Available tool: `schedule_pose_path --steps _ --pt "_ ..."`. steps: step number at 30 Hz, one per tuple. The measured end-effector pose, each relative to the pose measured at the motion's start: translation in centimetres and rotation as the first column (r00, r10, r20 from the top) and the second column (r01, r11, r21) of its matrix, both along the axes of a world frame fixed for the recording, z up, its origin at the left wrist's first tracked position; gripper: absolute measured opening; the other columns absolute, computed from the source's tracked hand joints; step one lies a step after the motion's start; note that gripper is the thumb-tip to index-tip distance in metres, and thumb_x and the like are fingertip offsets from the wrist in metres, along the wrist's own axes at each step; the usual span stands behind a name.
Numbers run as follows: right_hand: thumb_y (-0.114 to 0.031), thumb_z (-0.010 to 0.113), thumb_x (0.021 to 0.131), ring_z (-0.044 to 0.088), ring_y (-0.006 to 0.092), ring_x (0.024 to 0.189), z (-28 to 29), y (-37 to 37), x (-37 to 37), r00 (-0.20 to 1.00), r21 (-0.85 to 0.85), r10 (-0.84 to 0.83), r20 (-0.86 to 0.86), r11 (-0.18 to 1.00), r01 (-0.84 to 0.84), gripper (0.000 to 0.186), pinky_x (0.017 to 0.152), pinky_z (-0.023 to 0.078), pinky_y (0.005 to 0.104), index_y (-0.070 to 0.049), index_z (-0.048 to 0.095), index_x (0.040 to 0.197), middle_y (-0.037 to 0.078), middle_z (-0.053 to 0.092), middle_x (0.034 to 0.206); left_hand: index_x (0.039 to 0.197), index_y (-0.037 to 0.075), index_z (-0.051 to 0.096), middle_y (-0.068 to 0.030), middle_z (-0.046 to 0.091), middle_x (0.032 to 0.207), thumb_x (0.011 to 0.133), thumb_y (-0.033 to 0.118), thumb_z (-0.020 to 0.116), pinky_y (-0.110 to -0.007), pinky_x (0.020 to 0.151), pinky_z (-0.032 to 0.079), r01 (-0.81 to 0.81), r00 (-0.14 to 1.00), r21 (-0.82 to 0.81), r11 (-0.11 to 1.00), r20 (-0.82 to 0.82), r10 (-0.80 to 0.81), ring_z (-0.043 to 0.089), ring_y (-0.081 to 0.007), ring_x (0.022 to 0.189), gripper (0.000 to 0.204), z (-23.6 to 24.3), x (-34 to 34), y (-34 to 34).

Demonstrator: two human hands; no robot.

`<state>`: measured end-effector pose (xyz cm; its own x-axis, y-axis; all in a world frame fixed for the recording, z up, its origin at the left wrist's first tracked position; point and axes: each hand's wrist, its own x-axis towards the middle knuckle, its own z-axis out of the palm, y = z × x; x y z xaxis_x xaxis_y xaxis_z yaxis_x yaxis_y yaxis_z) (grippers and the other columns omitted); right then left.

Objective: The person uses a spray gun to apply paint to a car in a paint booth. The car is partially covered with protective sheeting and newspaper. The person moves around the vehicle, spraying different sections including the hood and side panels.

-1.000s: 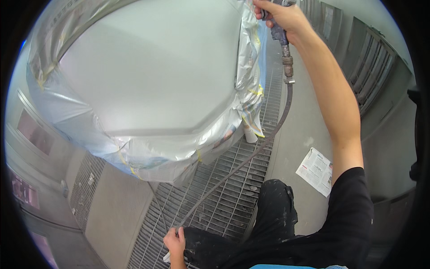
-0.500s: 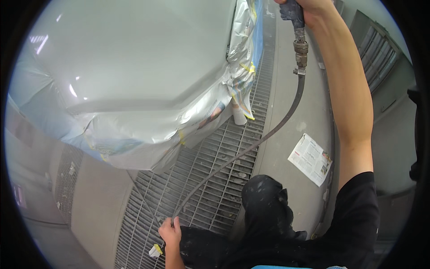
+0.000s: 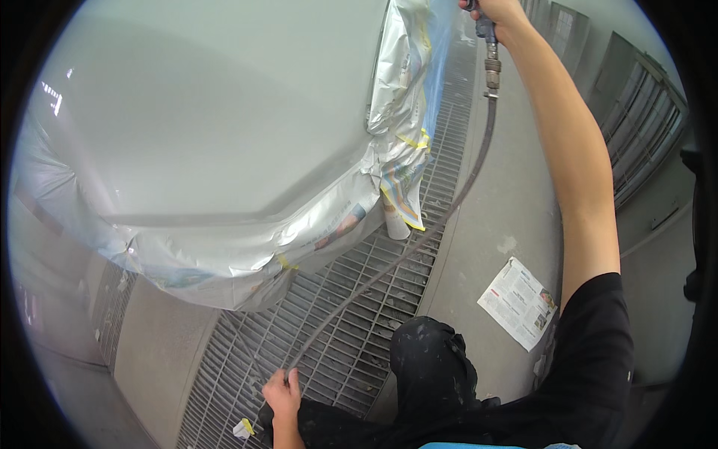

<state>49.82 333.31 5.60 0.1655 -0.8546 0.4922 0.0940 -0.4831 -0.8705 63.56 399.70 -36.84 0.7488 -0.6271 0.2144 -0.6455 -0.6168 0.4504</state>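
Note:
My right hand (image 3: 502,16) is raised at the top edge, wrapped round the grip of a spray gun (image 3: 485,30); the gun's head lies outside the picture. A metal coupling (image 3: 492,73) joins the gun to a dark air hose (image 3: 389,273), which curves down to the left. Low in the view, my left hand (image 3: 283,393) is closed round that hose. Ahead lies a large glossy grey body panel (image 3: 224,112), apparently of a vehicle. Its edges are wrapped in masking paper and film (image 3: 217,254), with bits of yellow tape. The hose hangs apart from the masking.
A metal floor grating (image 3: 351,322) runs beneath the hose. Right of my knee (image 3: 430,359), a newspaper sheet (image 3: 518,303) lies on the grey floor (image 3: 479,247). A taped scrap (image 3: 243,428) rests near my left hand. Louvred panels (image 3: 647,112) line the right wall.
My right hand and the spray gun have shifted up and slightly left in the view. The panel and its masking appear lower. My left hand still holds the hose.

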Motion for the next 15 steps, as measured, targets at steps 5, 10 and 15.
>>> schedule_pose_path --steps 5,10,15 --pt "-0.016 0.076 0.092 0.063 0.0125 0.062 -2.9 3.4 0.9 0.986 -0.003 0.164 0.006 0.986 -0.164 0.012 0.052 0.045 0.0276 -0.008 0.068 0.089 0.004 0.068 0.077 0.066 0.001 0.052 -0.019 0.052 0.06 0.09 0.027 0.073 -0.046 0.051 0.04 -0.079 0.997 0.002 0.997 -0.013 0.079 0.053 -0.0395 0.052 0.042 -0.4 0.1 1.8" --pt "-0.015 0.074 0.093 0.063 0.011 0.063 -5.3 16.5 -1.1 0.964 0.027 0.26 0.047 0.965 -0.261 0.01 0.053 0.045 0.0255 -0.009 0.068 0.089 0.003 0.068 0.077 0.068 0.002 0.055 -0.0194 0.055 0.062 0.088 0.029 0.076 -0.047 0.054 0.044 0.002 0.998 0.028 1.0 0.064 -0.003 0.057 -0.0408 0.056 0.04 -1.9 0.5 4.6" --pt "-0.013 0.073 0.094 0.062 0.0106 0.064 -5.5 28.4 -0.3 0.927 0.012 0.354 -0.123 0.935 -0.355 0.007 0.052 0.044 0.0253 -0.009 0.068 0.092 0.003 0.069 0.079 0.071 0.002 0.06 -0.0197 0.058 0.064 0.087 0.03 0.077 -0.047 0.056 0.046 -0.019 0.999 0.036 0.999 0.042 0.017 0.059 -0.0424 0.06 0.037 -3.0 1.0 6.9"
